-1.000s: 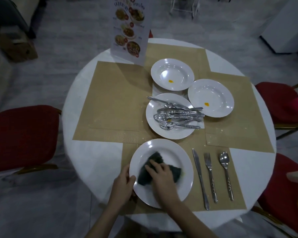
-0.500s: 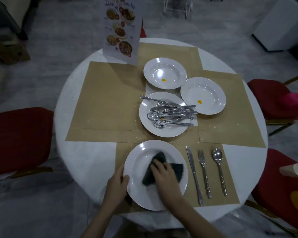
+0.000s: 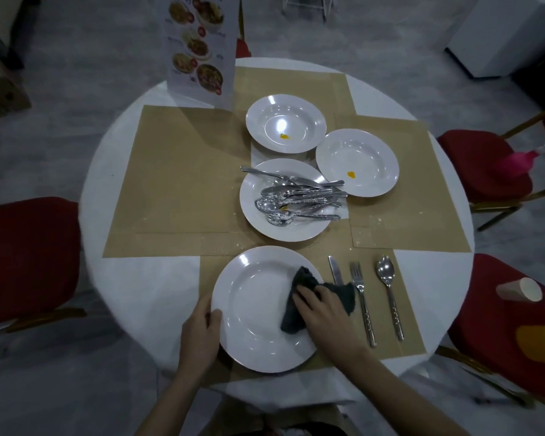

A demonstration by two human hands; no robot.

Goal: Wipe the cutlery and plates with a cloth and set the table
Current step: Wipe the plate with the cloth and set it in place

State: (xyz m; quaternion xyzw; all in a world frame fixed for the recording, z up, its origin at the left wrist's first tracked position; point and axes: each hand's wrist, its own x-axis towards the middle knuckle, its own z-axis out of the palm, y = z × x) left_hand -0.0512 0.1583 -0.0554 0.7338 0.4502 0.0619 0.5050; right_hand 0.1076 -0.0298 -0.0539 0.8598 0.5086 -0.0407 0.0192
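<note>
A round white table fills the frame, its tan mats spread under four plates. At lower centre sits the plate you are wiping; your left hand steadies its left rim, fingers curled over the edge. Your right hand presses flat on the dark cloth over the plate's right side — palm down, pinning the cloth rather than pinching it, with the cloth's far corner spilling past the rim onto the knife. Right of it, a fork and spoon lie parallel, handles toward you.

Above, at centre frame, a second plate carries the unwiped cutlery, long axes running left to right. Two more plates, upper centre and right of centre, each show an orange spot.

This place looks nearly set. The heaped cutlery lies straight ahead of your cloth hand, handles pointing right — so your right hand seems the nearer for the next pick.
</note>
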